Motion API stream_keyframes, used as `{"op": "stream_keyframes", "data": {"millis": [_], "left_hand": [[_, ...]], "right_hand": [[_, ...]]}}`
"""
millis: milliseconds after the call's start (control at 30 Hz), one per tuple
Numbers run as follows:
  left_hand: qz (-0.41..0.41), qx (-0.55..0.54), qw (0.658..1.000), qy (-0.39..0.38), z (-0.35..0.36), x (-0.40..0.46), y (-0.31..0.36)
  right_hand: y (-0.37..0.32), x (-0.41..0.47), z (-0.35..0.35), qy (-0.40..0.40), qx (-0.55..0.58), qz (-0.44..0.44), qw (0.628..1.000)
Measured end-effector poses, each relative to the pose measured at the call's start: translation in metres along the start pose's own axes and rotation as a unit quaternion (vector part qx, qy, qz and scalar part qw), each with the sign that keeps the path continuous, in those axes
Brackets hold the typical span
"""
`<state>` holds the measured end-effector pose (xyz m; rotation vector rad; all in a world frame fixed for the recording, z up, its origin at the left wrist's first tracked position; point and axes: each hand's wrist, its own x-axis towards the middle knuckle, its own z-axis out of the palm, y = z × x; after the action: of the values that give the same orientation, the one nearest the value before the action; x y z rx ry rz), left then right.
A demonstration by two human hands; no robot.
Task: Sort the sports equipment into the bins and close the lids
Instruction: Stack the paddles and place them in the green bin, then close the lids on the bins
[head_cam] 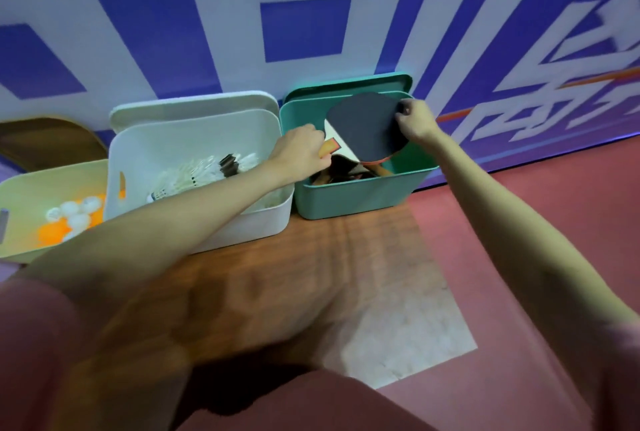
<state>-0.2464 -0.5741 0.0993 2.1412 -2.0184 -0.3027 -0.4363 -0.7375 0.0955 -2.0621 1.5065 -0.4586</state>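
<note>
Three open bins stand in a row against the wall. The green bin (360, 200) at the right holds several paddles. Above it I hold a table tennis paddle (363, 126) with a black face. My left hand (301, 150) grips its wooden handle, and my right hand (414, 119) pinches the blade's far edge. The white bin (145, 150) in the middle holds several shuttlecocks (194, 178). The pale yellow bin (20, 195) at the left holds orange and white balls (74, 217).
A green lid (349, 84) leans behind the green bin, a white lid (194, 105) behind the white bin, and a brown lid (45, 140) behind the yellow one. The bins rest on a wooden board (311, 275) over red floor (554, 188). The blue-and-white wall (311, 15) stands directly behind.
</note>
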Motion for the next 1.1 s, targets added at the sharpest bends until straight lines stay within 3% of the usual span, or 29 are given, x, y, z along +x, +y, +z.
{"op": "stream_keyframes", "data": {"millis": [300, 633, 733, 867, 933, 1000, 1100], "left_hand": [[-0.079, -0.028, 0.994, -0.065, 0.045, 0.033, 0.003], [-0.067, 0.011, 0.984, -0.162, 0.064, 0.05, -0.008], [-0.064, -0.013, 0.991, -0.118, 0.054, 0.069, -0.017], [-0.04, 0.016, 0.996, 0.072, 0.024, 0.1, -0.027], [-0.045, 0.06, 0.99, 0.122, 0.007, 0.113, -0.032], [-0.059, 0.107, 0.985, 0.118, -0.004, 0.124, -0.037], [-0.073, 0.169, 0.981, 0.054, -0.008, 0.135, -0.044]], "right_hand": [[0.027, 0.047, 0.053, -0.079, -0.008, 0.027, 0.996], [0.042, 0.064, 0.082, -0.106, 0.015, -0.008, 0.994], [0.037, 0.069, 0.074, -0.054, -0.032, -0.083, 0.995], [0.024, 0.078, 0.055, 0.058, -0.123, -0.19, 0.972], [0.014, 0.086, 0.045, 0.099, -0.171, -0.227, 0.954], [0.007, 0.097, 0.04, 0.108, -0.23, -0.249, 0.934], [0.004, 0.113, 0.038, 0.08, -0.309, -0.243, 0.916]]}}
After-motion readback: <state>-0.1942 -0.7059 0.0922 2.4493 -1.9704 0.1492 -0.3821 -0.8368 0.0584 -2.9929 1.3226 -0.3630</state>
